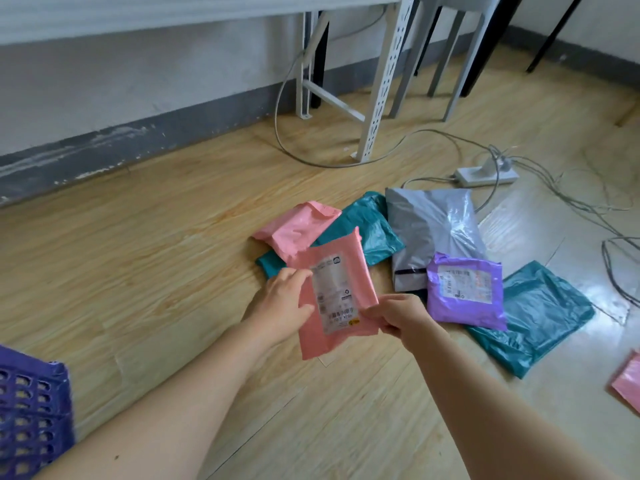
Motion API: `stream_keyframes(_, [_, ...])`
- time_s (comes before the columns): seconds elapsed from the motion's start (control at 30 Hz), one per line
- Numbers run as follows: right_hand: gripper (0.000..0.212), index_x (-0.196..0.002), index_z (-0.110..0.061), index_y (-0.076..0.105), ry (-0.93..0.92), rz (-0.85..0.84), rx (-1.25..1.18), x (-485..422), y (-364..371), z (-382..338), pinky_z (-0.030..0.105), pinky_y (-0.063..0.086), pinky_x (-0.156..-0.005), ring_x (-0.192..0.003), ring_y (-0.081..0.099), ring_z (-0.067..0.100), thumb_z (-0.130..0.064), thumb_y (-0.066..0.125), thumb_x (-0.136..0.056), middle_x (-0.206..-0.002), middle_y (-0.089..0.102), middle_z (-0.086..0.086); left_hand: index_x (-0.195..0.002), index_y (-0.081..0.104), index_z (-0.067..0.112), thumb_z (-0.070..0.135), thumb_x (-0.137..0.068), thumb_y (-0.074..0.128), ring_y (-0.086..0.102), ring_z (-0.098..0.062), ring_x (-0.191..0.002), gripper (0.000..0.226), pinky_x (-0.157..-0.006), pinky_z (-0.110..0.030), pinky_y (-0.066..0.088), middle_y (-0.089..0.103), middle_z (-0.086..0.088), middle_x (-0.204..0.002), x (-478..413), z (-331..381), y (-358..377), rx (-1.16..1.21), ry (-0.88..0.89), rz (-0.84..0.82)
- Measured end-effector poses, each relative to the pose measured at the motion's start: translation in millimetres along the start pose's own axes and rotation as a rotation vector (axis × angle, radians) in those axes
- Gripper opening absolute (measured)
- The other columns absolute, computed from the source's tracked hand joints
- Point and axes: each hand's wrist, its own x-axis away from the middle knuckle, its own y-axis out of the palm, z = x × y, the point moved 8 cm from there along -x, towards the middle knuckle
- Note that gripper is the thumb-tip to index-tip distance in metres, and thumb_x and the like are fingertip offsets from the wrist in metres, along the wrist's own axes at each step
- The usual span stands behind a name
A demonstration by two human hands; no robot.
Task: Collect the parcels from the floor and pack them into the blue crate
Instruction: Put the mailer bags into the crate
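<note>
Both hands hold a flat pink parcel (341, 327) with a white label, lifted above the wooden floor. My left hand (280, 303) pinches its left edge and my right hand (398, 315) grips its lower right corner. Behind it on the floor lie another pink parcel (294, 228), a teal parcel (367, 225), a grey parcel (429, 226), a purple labelled parcel (464, 289) and a second teal parcel (540, 313). A further pink parcel (628, 382) shows at the right edge. A corner of the blue crate (31, 410) stands at the lower left.
A white metal rack leg (384, 84) and grey chair legs (464, 64) stand behind the parcels. A white power strip (485, 174) and loose cables (568, 199) trail over the floor to the right. A grey-skirted wall (104, 143) runs along the left.
</note>
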Motion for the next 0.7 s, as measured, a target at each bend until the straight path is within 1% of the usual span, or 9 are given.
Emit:
stream_keyframes(0.07, [0.022, -0.082, -0.006, 0.073, -0.075, -0.003, 0.113, 20.2, -0.3, -19.7, 0.029, 0.058, -0.063, -0.063, 0.061, 0.020, 0.005, 0.078, -0.064, -0.071, 0.065, 0.009, -0.143, 0.030, 0.024, 0.025, -0.089, 0.058, 0.032, -0.019, -0.134, 0.060, -0.103, -0.032, 0.035, 0.029, 0.001, -0.146, 14.7, 7.9, -18.1, -0.021, 0.025, 0.052])
stream_keyframes(0.13, [0.020, -0.072, -0.014, 0.072, -0.158, -0.001, 0.242, 42.2, 1.9, -41.4, 0.038, 0.058, -0.079, -0.069, 0.065, 0.022, 0.004, 0.078, -0.063, -0.078, 0.068, 0.010, -0.145, 0.026, 0.024, 0.024, -0.087, 0.059, 0.030, -0.020, -0.133, 0.066, -0.105, -0.034, 0.035, 0.026, 0.001, -0.146, 28.9, 16.9, -38.0, -0.063, 0.047, 0.115])
stream_keyframes(0.17, [0.020, -0.069, -0.017, 0.072, -0.202, -0.005, 0.313, 53.8, 4.6, -52.0, 0.039, 0.058, -0.082, -0.073, 0.067, 0.023, 0.002, 0.076, -0.064, -0.080, 0.070, 0.010, -0.145, 0.025, 0.024, 0.024, -0.087, 0.060, 0.030, -0.020, -0.133, 0.068, -0.106, -0.034, 0.034, 0.025, 0.001, -0.147, 36.1, 20.9, -47.9, -0.091, 0.053, 0.143])
stream_keyframes(0.23, [0.018, -0.077, -0.015, 0.076, -0.283, -0.014, 0.453, 79.8, 11.9, -71.0, 0.039, 0.057, -0.083, -0.081, 0.068, 0.021, -0.001, 0.071, -0.068, -0.083, 0.072, 0.007, -0.146, 0.023, 0.025, 0.025, -0.085, 0.062, 0.028, -0.021, -0.135, 0.072, -0.109, -0.036, 0.032, 0.022, 0.001, -0.149, 51.3, 27.3, -66.8, -0.144, 0.060, 0.195])
stream_keyframes(0.3, [0.021, -0.086, -0.014, 0.077, -0.366, -0.008, 0.556, 107.5, 20.0, -86.5, 0.034, 0.058, -0.081, -0.078, 0.063, 0.015, -0.003, 0.068, -0.071, -0.078, 0.068, 0.001, -0.146, 0.021, 0.027, 0.026, -0.083, 0.064, 0.023, -0.020, -0.138, 0.076, -0.113, -0.037, 0.026, 0.021, 0.001, -0.151, 67.3, 29.9, -82.5, -0.180, 0.057, 0.225])
stream_keyframes(0.4, [0.023, -0.086, -0.020, 0.077, -0.499, 0.025, 0.704, 151.8, 33.4, -103.3, 0.027, 0.054, -0.067, -0.075, 0.059, 0.013, -0.006, 0.064, -0.072, -0.072, 0.065, -0.005, -0.145, 0.024, 0.028, 0.028, -0.083, 0.062, 0.021, -0.018, -0.139, 0.073, -0.114, -0.037, 0.017, 0.023, 0.003, -0.150, 94.7, 31.0, -102.9, -0.273, 0.046, 0.243])
stream_keyframes(0.53, [0.023, -0.085, -0.023, 0.076, -0.628, 0.077, 0.747, 205.2, 53.6, -111.8, 0.024, 0.049, -0.066, -0.085, 0.065, 0.019, -0.010, 0.060, -0.076, -0.088, 0.072, 0.000, -0.143, 0.030, 0.030, 0.032, -0.083, 0.061, 0.023, -0.015, -0.139, 0.067, -0.116, -0.042, 0.009, 0.029, 0.005, -0.149, 136.0, 23.5, -124.3, -0.391, 0.003, 0.260])
stream_keyframes(0.63, [0.023, -0.091, -0.023, 0.076, -0.716, 0.108, 0.720, 243.7, 71.5, -112.9, 0.025, 0.048, -0.069, -0.091, 0.064, 0.021, -0.011, 0.060, -0.079, -0.096, 0.070, 0.000, -0.133, 0.045, 0.031, 0.030, -0.086, 0.059, 0.037, -0.017, -0.132, 0.049, -0.116, -0.045, 0.007, 0.045, 0.005, -0.139, 164.2, 8.3, -137.0, -0.351, -0.073, 0.261])
stream_keyframes(0.7, [0.023, -0.092, -0.021, 0.075, -0.765, 0.137, 0.711, 263.8, 82.4, -111.3, 0.028, 0.050, -0.072, -0.090, 0.064, 0.022, -0.012, 0.058, -0.080, -0.096, 0.070, 0.001, -0.118, 0.057, 0.033, 0.026, -0.087, 0.055, 0.049, -0.018, -0.121, 0.032, -0.113, -0.041, 0.014, 0.058, 0.004, -0.124, 180.2, -0.6, -148.2, -0.318, -0.107, 0.288])
